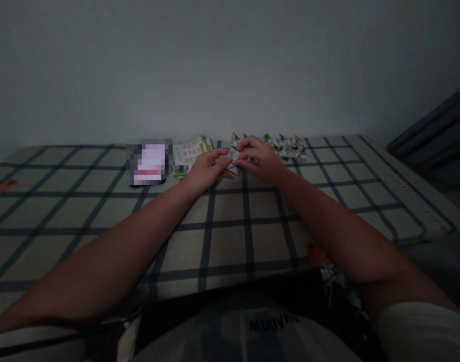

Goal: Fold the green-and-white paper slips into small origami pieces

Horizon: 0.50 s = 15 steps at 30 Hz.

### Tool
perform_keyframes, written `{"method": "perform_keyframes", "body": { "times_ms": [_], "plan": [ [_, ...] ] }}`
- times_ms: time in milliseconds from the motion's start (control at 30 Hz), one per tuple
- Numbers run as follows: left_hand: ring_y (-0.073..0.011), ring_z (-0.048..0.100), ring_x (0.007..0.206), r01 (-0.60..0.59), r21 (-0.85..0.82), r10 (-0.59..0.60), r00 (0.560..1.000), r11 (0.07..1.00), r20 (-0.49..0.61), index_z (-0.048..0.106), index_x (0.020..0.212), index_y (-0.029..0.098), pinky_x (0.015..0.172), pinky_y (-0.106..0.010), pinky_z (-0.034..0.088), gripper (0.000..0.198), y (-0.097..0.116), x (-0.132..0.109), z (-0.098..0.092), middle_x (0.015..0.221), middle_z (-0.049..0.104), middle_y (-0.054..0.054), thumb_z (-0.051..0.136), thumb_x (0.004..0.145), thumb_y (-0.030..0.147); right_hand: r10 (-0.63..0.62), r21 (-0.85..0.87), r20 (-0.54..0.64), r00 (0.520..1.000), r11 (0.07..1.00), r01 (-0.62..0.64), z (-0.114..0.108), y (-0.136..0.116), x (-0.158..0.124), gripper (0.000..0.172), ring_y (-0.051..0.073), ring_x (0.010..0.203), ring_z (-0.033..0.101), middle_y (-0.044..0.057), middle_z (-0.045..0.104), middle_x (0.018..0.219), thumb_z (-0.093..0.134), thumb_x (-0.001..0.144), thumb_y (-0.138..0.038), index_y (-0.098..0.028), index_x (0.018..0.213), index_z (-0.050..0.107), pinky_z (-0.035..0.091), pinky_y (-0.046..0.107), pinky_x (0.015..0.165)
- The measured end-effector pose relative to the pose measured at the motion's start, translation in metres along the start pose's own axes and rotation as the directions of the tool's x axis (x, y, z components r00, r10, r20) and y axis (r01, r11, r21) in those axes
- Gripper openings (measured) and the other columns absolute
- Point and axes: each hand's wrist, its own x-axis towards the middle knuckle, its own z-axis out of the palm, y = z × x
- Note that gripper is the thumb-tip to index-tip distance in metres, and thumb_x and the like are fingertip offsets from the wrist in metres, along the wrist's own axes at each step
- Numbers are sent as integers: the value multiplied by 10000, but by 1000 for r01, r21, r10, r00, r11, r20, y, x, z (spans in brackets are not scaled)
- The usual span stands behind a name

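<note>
Both my hands meet at the far middle of a checked cloth surface (pixel 230 236). My left hand (pixel 207 168) and my right hand (pixel 260 158) pinch a small printed paper piece (pixel 234 156) between their fingertips, both with fingers closed on it. Just behind my right hand lies a pile of small folded paper pieces (pixel 288 146). A stack of printed paper sheets (pixel 190 155) lies beside my left hand, to its left.
A blurred-out rectangular object (pixel 150 163) lies left of the sheets. A plain wall rises right behind the surface. A dark striped fabric (pixel 433 136) is at the right. More paper scraps (pixel 333 274) sit near my lap. The light is dim.
</note>
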Motion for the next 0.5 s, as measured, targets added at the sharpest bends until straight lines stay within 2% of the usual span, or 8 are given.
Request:
{"method": "perform_keyframes", "body": {
  "times_ms": [133, 233, 367, 500],
  "plan": [
    [-129, 702, 768, 8, 66, -8, 1000, 998, 0, 695, 1047, 171, 736, -291, 650, 436, 1, -2, 1, 978, 740, -41, 813, 771, 487, 2, 2, -9, 1000, 1000, -2, 0, -1, 0, 337, 188, 943, 588, 65, 618, 969, 588, 979, -470, -187, 816, 672, 472, 367, 862],
    [-130, 702, 779, 7, 45, -7, 1000, 999, 8, 698, 1080, 177, 748, -312, 656, 440, 2, -4, 3, 1010, 729, -38, 791, 792, 497, 15, 3, -28, 999, 1000, -14, -2, -2, 1, 311, 183, 919, 594, 59, 634, 940, 590, 983, -434, -184, 811, 657, 475, 355, 849],
    [-171, 714, 850, 4, 33, -5, 1000, 999, 14, 704, 1135, 173, 745, -329, 657, 498, 4, -6, 5, 1045, 733, -67, 710, 842, 576, 67, 49, -52, 996, 997, -65, -5, -3, 3, 290, 180, 895, 599, 47, 649, 878, 597, 980, -407, -189, 791, 628, 480, 348, 852],
    [-168, 719, 834, 9, 128, -12, 1000, 992, 27, 697, 1185, 188, 792, -330, 648, 511, 7, -9, 5, 921, 753, -36, 797, 789, 495, 117, 73, -43, 992, 991, -114, -5, -4, 5, 313, 178, 851, 594, 43, 653, 850, 614, 961, -426, -194, 751, 615, 476, 346, 832]
  ]
}}
